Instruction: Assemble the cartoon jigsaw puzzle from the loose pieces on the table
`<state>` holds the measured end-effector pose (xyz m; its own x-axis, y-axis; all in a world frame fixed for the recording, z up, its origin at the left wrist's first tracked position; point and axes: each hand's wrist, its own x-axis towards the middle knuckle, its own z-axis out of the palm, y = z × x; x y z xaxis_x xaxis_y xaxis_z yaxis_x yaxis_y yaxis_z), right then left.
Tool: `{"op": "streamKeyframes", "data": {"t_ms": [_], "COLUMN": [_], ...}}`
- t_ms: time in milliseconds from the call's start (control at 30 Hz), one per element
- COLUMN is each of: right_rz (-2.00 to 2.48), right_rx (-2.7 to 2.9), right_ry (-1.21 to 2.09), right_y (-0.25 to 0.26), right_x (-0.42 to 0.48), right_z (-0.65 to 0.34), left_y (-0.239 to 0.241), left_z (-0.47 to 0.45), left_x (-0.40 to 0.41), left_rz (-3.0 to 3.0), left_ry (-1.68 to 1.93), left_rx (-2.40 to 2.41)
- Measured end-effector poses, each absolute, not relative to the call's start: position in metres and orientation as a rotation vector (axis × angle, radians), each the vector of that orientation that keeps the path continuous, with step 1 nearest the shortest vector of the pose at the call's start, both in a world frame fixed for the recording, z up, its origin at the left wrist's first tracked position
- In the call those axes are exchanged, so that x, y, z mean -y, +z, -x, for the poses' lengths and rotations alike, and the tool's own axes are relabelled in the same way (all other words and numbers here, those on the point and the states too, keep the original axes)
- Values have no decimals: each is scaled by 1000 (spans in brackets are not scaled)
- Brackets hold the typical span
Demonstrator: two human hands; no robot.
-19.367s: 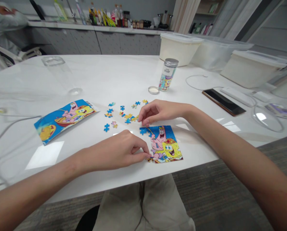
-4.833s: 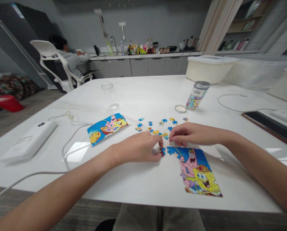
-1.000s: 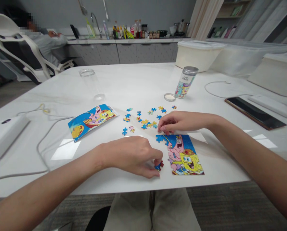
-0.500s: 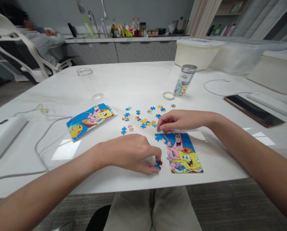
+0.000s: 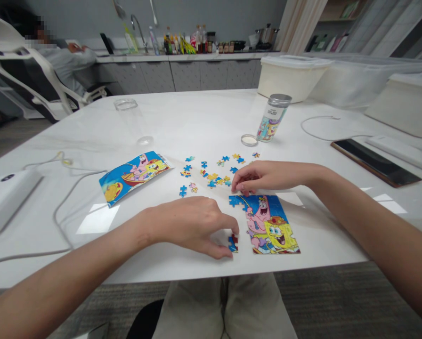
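My left hand (image 5: 193, 226) rests low over the table, thumb and forefinger apart on either side of a blue and dark red puzzle piece (image 5: 233, 243). That piece lies on the table, just left of the partly joined jigsaw puzzle (image 5: 272, 226), with a gap between them. The joined part shows a pink starfish and a yellow sponge character. At its upper left edge is my right hand (image 5: 255, 176), fingers curled together; whatever they hold, if anything, is hidden. Several loose puzzle pieces (image 5: 213, 179) lie scattered beyond my hands.
A folded picture sheet (image 5: 135, 176) stands at the left. Behind the pieces are a printed jar (image 5: 273, 117), a round lid (image 5: 249, 140) and a clear container (image 5: 126, 104). A phone (image 5: 375, 161), cables and storage boxes (image 5: 292, 77) are at right. A person sits far left.
My left thumb and forefinger have parted from the puzzle piece, which now lies between them. My right hand has stayed about where it was.
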<state>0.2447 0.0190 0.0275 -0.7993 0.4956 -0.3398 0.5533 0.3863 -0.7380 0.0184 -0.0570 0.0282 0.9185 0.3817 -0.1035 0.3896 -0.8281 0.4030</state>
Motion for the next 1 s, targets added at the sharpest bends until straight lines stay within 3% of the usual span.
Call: {"op": "streamKeyframes", "data": {"t_ms": [1000], "right_rz": [-973], "right_rx": [-2556], "right_ry": [-1389], "right_y": [29], "right_x": [-19], "right_z": [-245], "left_y": [30], "left_z": [-20], "left_x": [57], "left_rz": [-2651], "left_ry": [-32], "left_rx": [-567]}}
